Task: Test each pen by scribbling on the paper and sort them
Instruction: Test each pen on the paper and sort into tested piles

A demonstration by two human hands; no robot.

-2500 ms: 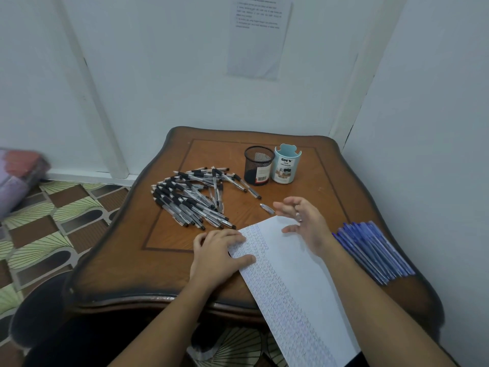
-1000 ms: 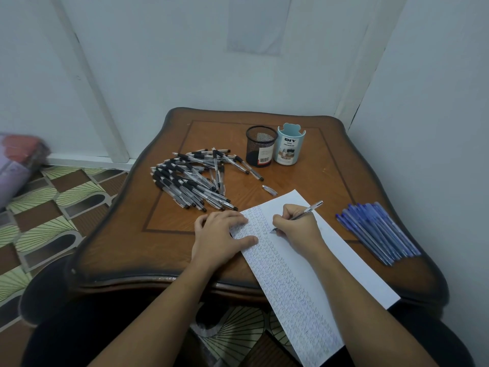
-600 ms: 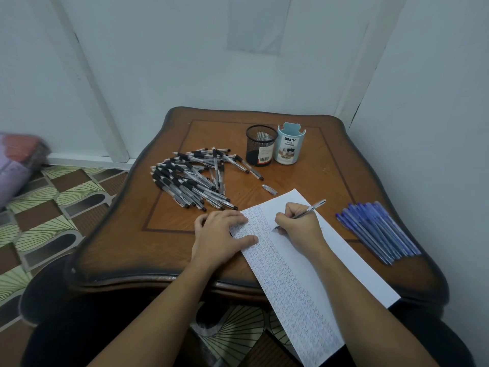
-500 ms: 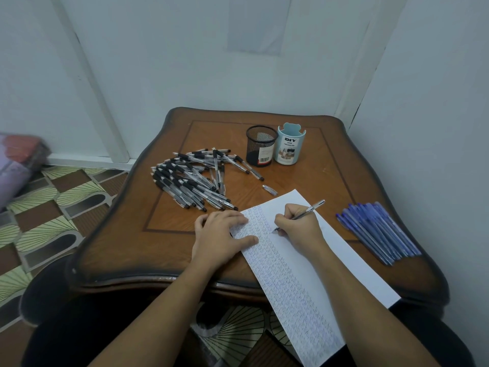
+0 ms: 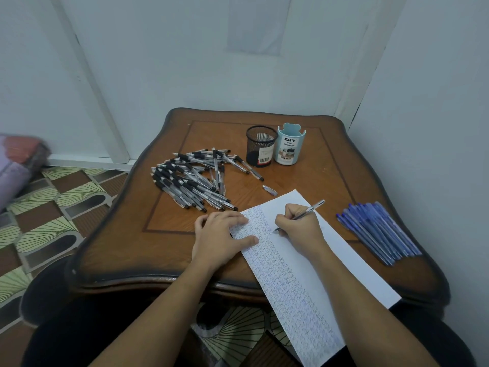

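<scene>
The fingers (image 5: pixel 289 211) of the right hand (image 5: pixel 300 227) are curled tight round a pen (image 5: pixel 308 211). Its tip is down on the paper (image 5: pixel 291 287) at the edge of the scribbled columns, and its back end sticks up past the knuckles. The middle of the barrel is hidden inside the grip. Whether this pen is laying down ink cannot be made out. The left hand (image 5: pixel 221 235) lies flat with its fingers (image 5: pixel 234 217) straight, pressing the paper's left edge onto the worktop (image 5: pixel 317 176); it holds nothing.

The paper runs slantwise off the worktop's near edge toward the person's lap, its lower end partly covered by the right forearm. The scribbles are too small to read.

A loose cap (image 5: pixel 270 190) lies just beyond the paper's far corner. A heap of black-grip pens (image 5: pixel 193 178) lies to the left, overlapped so that they cannot be counted. A stack of blue pens (image 5: pixel 378 231) lies to the right, well apart from the heap.

At the back stand a black mesh cup (image 5: pixel 260 147) and a pale blue organizer (image 5: pixel 289 145), side by side; their insides are not visible. A sheet on the wall (image 5: pixel 258 25) is cut off at the top, and a blurred bundle (image 5: pixel 18 162) sits at the left edge.
</scene>
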